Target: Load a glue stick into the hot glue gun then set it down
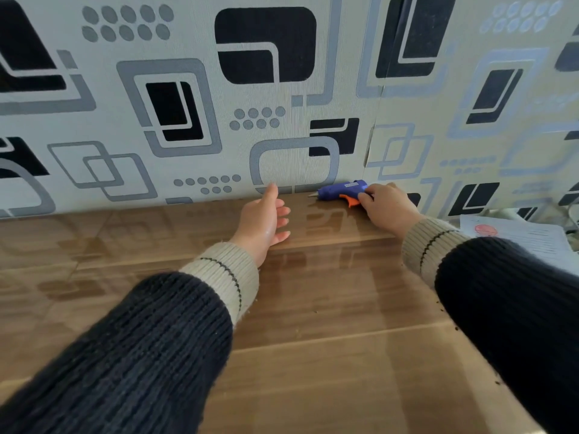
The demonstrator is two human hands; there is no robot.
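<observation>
The fingers [365, 197] of the right hand [388, 208] are curled around the handle end of the hot glue gun [341, 191], clamped on it, with the fingertips just beside the orange trigger [351, 200]. The blue gun lies on its side at the far edge of the worktop [313, 308], at about one o'clock from the middle of the view, hard up against the patterned wall [188, 120]; its metal nozzle [312, 194] points toward nine o'clock. Whether a glue stick sits in the gun cannot be told. The right hand is seen from its back, knuckles up, wrist bent slightly toward the wall, and the forearm runs back toward five o'clock in a dark knit sleeve [517, 292] with a beige ribbed cuff [429, 245].

The fingers [282, 220] of the left hand [263, 220] are spread apart and hold nothing. The hand stands on edge, thumb [271, 191] uppermost and pointing toward twelve o'clock, palm facing the gun at three o'clock, well apart from it. Its lower edge is close over the glossy wood; whether it touches cannot be told. The left forearm stretches back toward seven o'clock in a matching sleeve [141, 355].

At three o'clock, beyond the right cuff, printed papers [532, 236] lie at the worktop's edge.
</observation>
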